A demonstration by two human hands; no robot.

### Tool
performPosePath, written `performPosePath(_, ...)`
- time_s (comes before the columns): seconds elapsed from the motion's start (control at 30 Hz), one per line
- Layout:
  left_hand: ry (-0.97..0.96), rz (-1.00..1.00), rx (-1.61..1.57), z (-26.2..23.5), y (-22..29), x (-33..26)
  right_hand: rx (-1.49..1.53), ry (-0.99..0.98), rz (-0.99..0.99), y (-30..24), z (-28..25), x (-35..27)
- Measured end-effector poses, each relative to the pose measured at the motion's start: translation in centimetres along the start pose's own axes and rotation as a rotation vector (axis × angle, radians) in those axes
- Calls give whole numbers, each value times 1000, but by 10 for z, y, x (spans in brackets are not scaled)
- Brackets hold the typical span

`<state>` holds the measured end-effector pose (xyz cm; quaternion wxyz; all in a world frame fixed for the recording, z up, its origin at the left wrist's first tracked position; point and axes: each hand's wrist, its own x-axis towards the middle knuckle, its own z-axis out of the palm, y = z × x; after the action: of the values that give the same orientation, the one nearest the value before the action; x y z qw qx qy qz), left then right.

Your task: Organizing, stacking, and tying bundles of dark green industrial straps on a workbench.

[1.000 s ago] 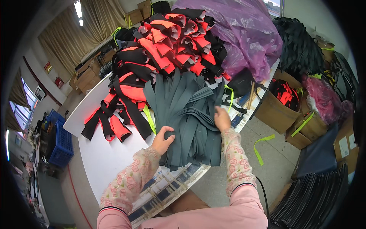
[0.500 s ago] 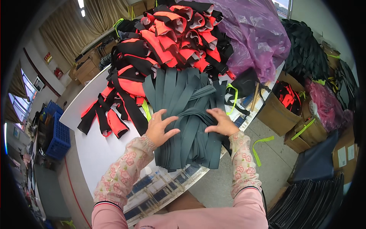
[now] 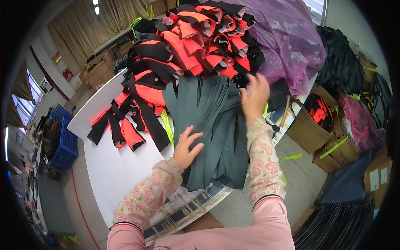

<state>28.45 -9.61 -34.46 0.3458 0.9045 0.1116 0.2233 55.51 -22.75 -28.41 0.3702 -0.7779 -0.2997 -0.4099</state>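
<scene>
A thick heap of dark green-grey fabric strips (image 3: 208,133) lies across the table, fanned out at its far end and hanging over the near edge. My left hand (image 3: 187,148) rests at the left side of these strips, its fingers spread and nothing held. Farther off, my right hand (image 3: 255,96) is raised at the heap's far right side with fingers apart, and it grips nothing. Behind the strips rises a big pile of orange-and-black fabric pieces (image 3: 187,46). A yellow-green band (image 3: 168,127) shows between that pile and the strips.
Purple plastic sheeting (image 3: 287,41) covers the table's far right. Cardboard boxes (image 3: 310,131) with fabric stand on the floor to the right. A blue crate (image 3: 66,143) is at the left. The white table (image 3: 121,175) has a worn, taped near edge.
My right hand has moved away and up to the heap's far right. The folded strips that lay across the top are now spread lengthwise with the others. My left hand shifted slightly right.
</scene>
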Motion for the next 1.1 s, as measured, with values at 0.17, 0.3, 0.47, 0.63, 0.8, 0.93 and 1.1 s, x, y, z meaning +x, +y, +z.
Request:
performPosePath(0.17, 565, -292, -294, -38, -80, 4, -215, -554, 614, 77, -17, -59)
performPosePath(0.3, 193, -897, -295, -56, -143, 6, -266, -637, 670, 101, -3, -95)
performPosePath(0.47, 89, -1022, -11, -44, -155, 35, -85, -607, 700, 133, 20, -114)
performPosePath(0.63, 166, -874, 410, -13, -136, 37, 197, -417, 681, 140, 19, -130)
performPosePath(0.8, 228, -663, 156, -9, -154, 35, 948, -109, 1126, 122, 2, -130)
performPosePath(0.93, 587, -523, -743, -28, -181, 50, 1154, 4, 1163, 96, -3, -113)
performPosePath(1.1, 501, -345, -1120, -47, -82, 83, 1296, 105, 1002, 74, -32, -79)
